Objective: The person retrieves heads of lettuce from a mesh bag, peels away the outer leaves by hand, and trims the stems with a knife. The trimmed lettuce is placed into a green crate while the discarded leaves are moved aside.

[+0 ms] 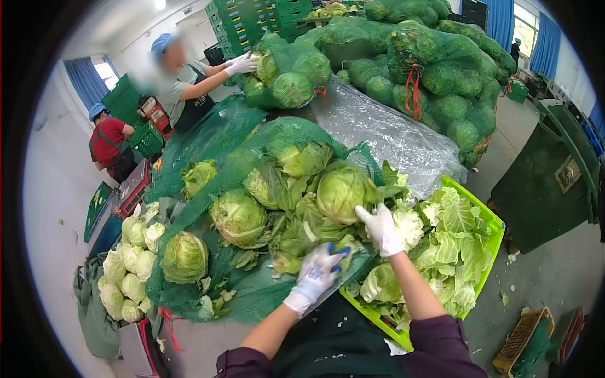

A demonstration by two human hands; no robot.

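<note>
My right hand (382, 230), in a white glove, is at the lower right side of a large green cabbage (343, 192). Its thumb and fingers are apart, and the thumb side appears to touch the head. My left hand (318, 272), gloved in white with blue fingertips, hovers over loose leaves at the near edge of the pile, fingers spread and slightly curled. More cabbages (238, 218) lie to the left on and under an opened green mesh bag (252, 303). Just right of my hands, a lime-green crate (493, 242) holds loose outer leaves (459, 252).
Pale trimmed cabbages (129, 277) are heaped at the left. Full mesh sacks (435, 69) stand at the back. Across the table a co-worker (189, 79) has gloved hands on another sack (291, 72). A dark green bin (548, 176) stands at the right.
</note>
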